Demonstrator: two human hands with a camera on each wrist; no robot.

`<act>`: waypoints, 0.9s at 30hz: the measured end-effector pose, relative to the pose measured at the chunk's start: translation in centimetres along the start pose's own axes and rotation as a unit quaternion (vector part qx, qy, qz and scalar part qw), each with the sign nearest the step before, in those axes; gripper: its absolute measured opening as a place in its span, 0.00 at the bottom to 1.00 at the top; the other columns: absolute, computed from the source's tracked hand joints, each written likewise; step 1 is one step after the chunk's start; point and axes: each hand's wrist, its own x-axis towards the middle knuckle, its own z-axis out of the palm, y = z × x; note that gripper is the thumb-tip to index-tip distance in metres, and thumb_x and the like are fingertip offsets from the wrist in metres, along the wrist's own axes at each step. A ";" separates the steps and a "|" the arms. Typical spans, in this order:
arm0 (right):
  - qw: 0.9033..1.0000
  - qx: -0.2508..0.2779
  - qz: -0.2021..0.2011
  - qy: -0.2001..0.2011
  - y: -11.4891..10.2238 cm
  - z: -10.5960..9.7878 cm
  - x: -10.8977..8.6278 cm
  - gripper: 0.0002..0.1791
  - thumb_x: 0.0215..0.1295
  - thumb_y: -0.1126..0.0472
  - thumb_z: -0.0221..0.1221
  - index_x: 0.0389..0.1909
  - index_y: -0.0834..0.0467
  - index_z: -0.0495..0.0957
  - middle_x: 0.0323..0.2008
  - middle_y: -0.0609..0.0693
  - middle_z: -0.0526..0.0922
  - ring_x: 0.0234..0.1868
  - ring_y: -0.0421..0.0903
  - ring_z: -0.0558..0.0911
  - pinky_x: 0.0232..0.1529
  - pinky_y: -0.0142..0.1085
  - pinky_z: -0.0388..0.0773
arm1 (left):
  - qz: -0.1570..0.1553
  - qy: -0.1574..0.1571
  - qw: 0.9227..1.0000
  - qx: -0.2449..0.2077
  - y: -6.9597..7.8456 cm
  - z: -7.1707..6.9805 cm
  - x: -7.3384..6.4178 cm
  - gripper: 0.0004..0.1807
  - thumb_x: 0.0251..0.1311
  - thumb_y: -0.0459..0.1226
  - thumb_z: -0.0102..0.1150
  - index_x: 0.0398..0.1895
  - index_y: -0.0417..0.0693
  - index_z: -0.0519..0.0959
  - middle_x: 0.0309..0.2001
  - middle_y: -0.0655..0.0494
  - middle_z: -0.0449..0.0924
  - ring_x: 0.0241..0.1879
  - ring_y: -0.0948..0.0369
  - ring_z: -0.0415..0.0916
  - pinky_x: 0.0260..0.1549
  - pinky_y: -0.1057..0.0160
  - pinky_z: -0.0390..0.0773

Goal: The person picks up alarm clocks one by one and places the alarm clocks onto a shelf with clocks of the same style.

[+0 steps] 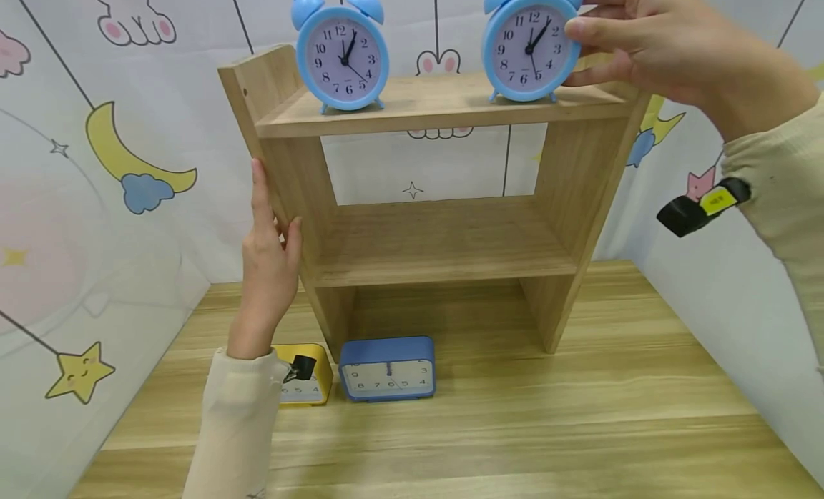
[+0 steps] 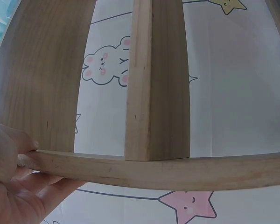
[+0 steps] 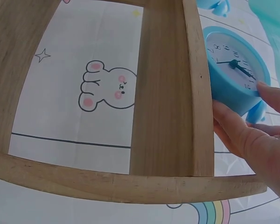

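right hand: the right hand [image 1: 669,41] has its fingers bent round the right side of a light blue clock [image 1: 531,48], thumb on the front rim and the other fingers at the side and back.
held clock: upright, at the right end of the top board, facing the near side; i cannot tell if its feet touch the wood.
left hand: the left hand [image 1: 267,259] pinches the left side board of the wooden shelf [image 1: 450,231], thumb on one side and fingers on the other.
other light blue clock: the left round clock [image 1: 343,59] stands on the left end of the top board, well apart from the held one.
desk: the shelf stands on the far part of the desk [image 1: 579,427].
box clocks: a blue clock [image 1: 386,369] stands at the shelf's near left foot, with a yellow clock [image 1: 312,354] just left, partly behind the left sleeve [image 1: 234,420].
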 end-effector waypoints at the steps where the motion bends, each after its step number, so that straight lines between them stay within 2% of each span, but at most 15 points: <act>1: 1.000 -0.002 -0.001 0.000 0.0 0.0 0.0 0.31 0.69 0.68 0.57 0.72 0.54 0.66 0.58 0.56 0.70 0.52 0.53 0.76 0.42 0.37 0.83 | 0.000 -0.001 1.000 0.000 0.0 0.0 0.0 0.43 0.71 0.26 0.50 0.81 0.46 0.38 0.79 0.65 0.42 0.33 0.48 0.74 0.30 0.79 0.72; 3: 1.000 -0.011 -0.001 0.000 0.0 0.0 0.0 0.31 0.70 0.67 0.56 0.73 0.53 0.65 0.59 0.55 0.70 0.53 0.52 0.75 0.42 0.36 0.83 | -0.001 -0.001 1.000 0.003 0.1 0.0 0.0 0.43 0.71 0.26 0.50 0.81 0.47 0.38 0.79 0.65 0.41 0.32 0.48 0.74 0.30 0.76 0.74; 6: 1.000 -0.025 -0.001 0.000 0.0 0.0 0.1 0.31 0.70 0.66 0.56 0.73 0.52 0.65 0.59 0.54 0.70 0.53 0.52 0.75 0.42 0.36 0.83 | -0.001 -0.001 1.000 0.003 0.2 0.0 0.1 0.44 0.70 0.25 0.50 0.81 0.48 0.37 0.79 0.66 0.41 0.35 0.47 0.76 0.32 0.65 0.81; 8: 0.999 -0.032 0.001 0.000 0.0 0.0 0.2 0.31 0.70 0.65 0.56 0.73 0.52 0.65 0.59 0.54 0.70 0.53 0.51 0.75 0.42 0.35 0.83 | -0.003 0.000 1.000 0.004 0.2 -0.1 0.0 0.44 0.70 0.25 0.50 0.81 0.48 0.37 0.79 0.68 0.40 0.36 0.46 0.76 0.32 0.58 0.83; 9: 1.000 -0.031 0.003 0.000 0.0 0.0 0.2 0.31 0.70 0.65 0.57 0.73 0.52 0.65 0.58 0.54 0.70 0.53 0.51 0.75 0.42 0.35 0.83 | -0.003 0.000 1.000 0.004 0.2 -0.1 0.0 0.44 0.70 0.25 0.50 0.81 0.48 0.37 0.79 0.68 0.40 0.36 0.46 0.76 0.32 0.58 0.83; 14: 1.000 -0.027 0.008 0.000 0.0 -0.1 0.2 0.32 0.69 0.64 0.58 0.73 0.52 0.65 0.59 0.55 0.70 0.54 0.51 0.75 0.42 0.35 0.83 | 0.000 0.003 1.000 0.004 0.2 -0.1 0.1 0.43 0.71 0.25 0.50 0.81 0.46 0.38 0.79 0.66 0.41 0.29 0.48 0.73 0.30 0.75 0.74; 16: 0.999 -0.030 0.010 0.000 0.1 -0.1 0.2 0.32 0.69 0.63 0.58 0.73 0.52 0.65 0.59 0.54 0.70 0.56 0.51 0.74 0.41 0.34 0.83 | 0.003 0.004 1.000 0.003 0.2 -0.1 0.0 0.42 0.71 0.26 0.49 0.80 0.46 0.38 0.79 0.65 0.42 0.28 0.48 0.72 0.29 0.79 0.71; 22: 0.999 -0.052 0.012 0.001 0.3 0.0 0.3 0.32 0.71 0.62 0.56 0.75 0.54 0.62 0.61 0.54 0.69 0.58 0.51 0.72 0.41 0.32 0.83 | 0.004 0.003 1.000 0.008 0.1 -0.1 -0.1 0.43 0.71 0.25 0.50 0.81 0.47 0.38 0.79 0.66 0.42 0.24 0.52 0.66 0.25 0.75 0.69; 27: 0.998 -0.057 0.002 -0.005 0.3 0.1 0.3 0.31 0.72 0.62 0.54 0.75 0.55 0.61 0.61 0.54 0.69 0.58 0.51 0.72 0.42 0.33 0.83 | 0.000 0.004 1.000 0.005 0.1 0.0 -0.1 0.44 0.71 0.25 0.50 0.81 0.48 0.38 0.79 0.67 0.42 0.30 0.48 0.72 0.28 0.75 0.71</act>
